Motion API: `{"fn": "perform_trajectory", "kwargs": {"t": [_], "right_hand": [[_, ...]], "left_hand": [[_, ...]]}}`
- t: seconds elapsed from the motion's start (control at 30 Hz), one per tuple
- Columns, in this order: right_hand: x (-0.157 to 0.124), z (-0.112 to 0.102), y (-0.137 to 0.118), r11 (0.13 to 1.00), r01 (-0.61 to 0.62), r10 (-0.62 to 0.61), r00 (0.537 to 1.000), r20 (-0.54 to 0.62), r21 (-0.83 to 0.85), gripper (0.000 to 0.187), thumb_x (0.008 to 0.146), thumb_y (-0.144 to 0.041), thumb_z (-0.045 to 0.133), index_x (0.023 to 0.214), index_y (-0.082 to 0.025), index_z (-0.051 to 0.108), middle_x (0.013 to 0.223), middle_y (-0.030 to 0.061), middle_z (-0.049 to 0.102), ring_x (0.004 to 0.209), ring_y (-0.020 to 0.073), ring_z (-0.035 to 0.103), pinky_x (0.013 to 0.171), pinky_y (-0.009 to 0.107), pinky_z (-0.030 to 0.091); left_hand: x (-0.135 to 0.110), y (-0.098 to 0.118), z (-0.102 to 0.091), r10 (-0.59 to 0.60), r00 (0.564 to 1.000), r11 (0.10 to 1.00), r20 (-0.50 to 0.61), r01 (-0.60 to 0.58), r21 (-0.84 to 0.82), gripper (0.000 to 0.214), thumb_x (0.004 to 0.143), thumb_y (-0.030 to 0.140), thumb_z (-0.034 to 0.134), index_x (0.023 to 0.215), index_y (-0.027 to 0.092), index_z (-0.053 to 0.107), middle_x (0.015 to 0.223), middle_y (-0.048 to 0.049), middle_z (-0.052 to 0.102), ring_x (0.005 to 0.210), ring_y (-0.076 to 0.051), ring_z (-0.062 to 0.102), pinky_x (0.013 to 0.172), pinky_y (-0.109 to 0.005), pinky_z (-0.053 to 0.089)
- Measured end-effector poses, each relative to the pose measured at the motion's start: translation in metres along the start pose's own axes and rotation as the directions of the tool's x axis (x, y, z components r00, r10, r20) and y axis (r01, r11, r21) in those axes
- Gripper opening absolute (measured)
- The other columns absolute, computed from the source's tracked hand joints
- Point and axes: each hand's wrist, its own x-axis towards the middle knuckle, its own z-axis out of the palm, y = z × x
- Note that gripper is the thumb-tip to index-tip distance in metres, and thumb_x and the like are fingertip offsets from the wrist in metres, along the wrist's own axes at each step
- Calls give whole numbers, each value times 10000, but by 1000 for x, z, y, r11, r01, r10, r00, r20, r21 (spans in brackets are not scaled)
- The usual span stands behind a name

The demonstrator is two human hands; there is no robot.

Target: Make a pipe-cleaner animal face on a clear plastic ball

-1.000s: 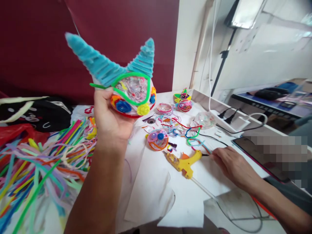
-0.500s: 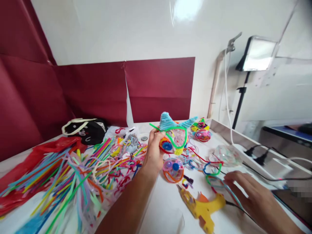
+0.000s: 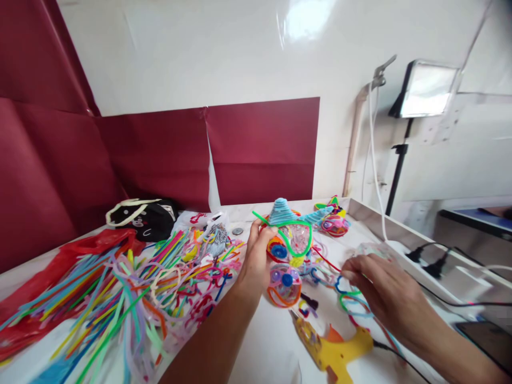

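Note:
My left hand (image 3: 253, 261) is closed round a craft ball (image 3: 293, 240), a clear ball with two blue pipe-cleaner horns, a green loop and coloured flowers, held just above the white table (image 3: 264, 341). My right hand (image 3: 380, 293) hovers to its right over loose pipe-cleaner loops (image 3: 352, 301), fingers curled and pinched near a red strand; what they hold I cannot make out. A smaller decorated ball (image 3: 284, 285) lies below the held one. A yellow glue gun (image 3: 332, 349) lies near the front edge.
A big heap of coloured pipe cleaners (image 3: 112, 298) covers the left of the table. A black bag (image 3: 142, 216) sits at the back left, another decorated ball (image 3: 334, 221) at the back. A power strip with plugs (image 3: 432, 261) and a lamp stand (image 3: 404, 154) are on the right.
The view lifted from the table to the wall. My left hand lowered the horned ball from close up down to the table's middle. My right hand left the glue gun and moved up to the loops.

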Motion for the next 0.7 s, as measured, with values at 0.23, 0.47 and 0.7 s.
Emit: {"fn": "perform_trajectory", "kwargs": {"t": [0.23,0.47,0.7], "right_hand": [[28,7,-18,997,83,-81,983,-163,6,274,921,-91,484,1168,-194,542,964,94,650,833,189,632,692,289,495],[41,22,-27,985,159,-165,981,-103,-65,465,896,-51,495,1350,-141,445,1120,151,571,939,239,541,775,383,482],[43,28,-26,973,156,-171,983,-73,-171,403,903,-85,510,1305,-116,495,1098,160,576,903,257,520,748,414,453]], "left_hand": [[-6,-1,6,-9,1000,999,-9,9,43,261,719,228,650,965,242,563,773,50,638,668,-123,609,665,-232,482],[-9,-2,10,18,1000,997,16,-20,81,334,724,198,643,1044,246,562,911,11,677,848,-159,651,821,-263,486],[-15,1,19,29,1000,996,-12,-28,80,387,688,191,641,1063,249,565,888,-2,673,866,-182,650,793,-267,494]]}}
